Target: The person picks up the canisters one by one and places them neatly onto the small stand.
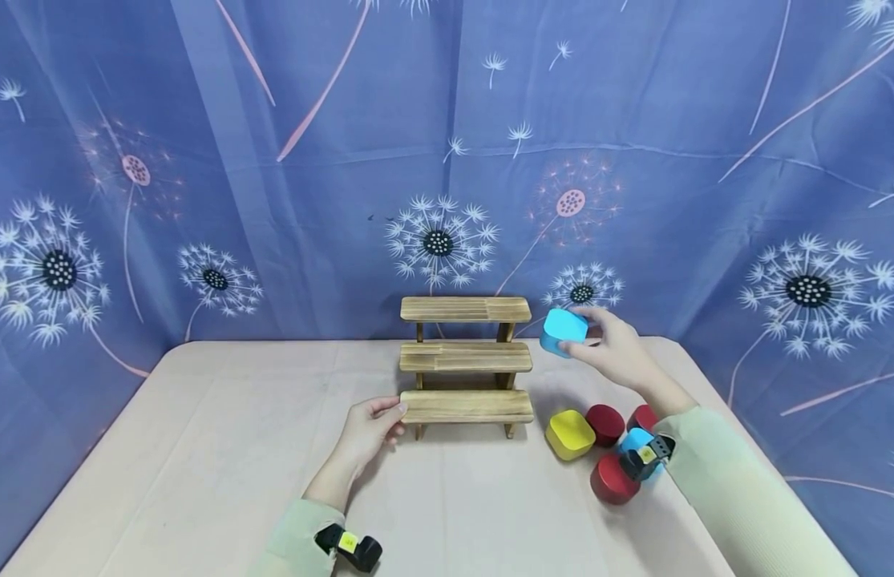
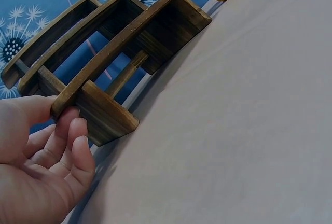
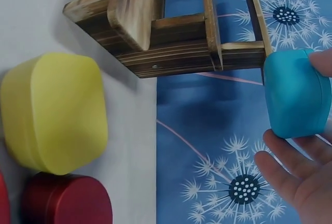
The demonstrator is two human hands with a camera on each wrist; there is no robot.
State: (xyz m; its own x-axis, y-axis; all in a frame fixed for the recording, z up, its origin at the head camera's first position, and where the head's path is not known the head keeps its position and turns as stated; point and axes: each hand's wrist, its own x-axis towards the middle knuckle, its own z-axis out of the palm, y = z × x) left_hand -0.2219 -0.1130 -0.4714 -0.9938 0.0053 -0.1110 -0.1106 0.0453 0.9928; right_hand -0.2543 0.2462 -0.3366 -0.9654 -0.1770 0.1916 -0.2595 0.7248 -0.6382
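A three-tier wooden stand [image 1: 466, 407] stands at the middle of the table, near the back. My left hand [image 1: 370, 429] pinches the left end of its lowest shelf, thumb on top and fingers beneath, as the left wrist view shows. My right hand [image 1: 616, 349] holds a light blue rounded-square tin [image 1: 564, 328] in the air, to the right of the stand's upper shelves. In the right wrist view the blue tin [image 3: 295, 94] sits between thumb and fingers, overlapping the end of the top shelf. No objects rest on the shelves.
Below my right forearm, a yellow rounded-square tin [image 1: 570, 435], several red round tins [image 1: 605, 425] and another blue tin [image 1: 636, 441] lie grouped on the table right of the stand. A blue dandelion-print curtain [image 1: 317, 240] hangs behind the pale tabletop [image 1: 201, 449].
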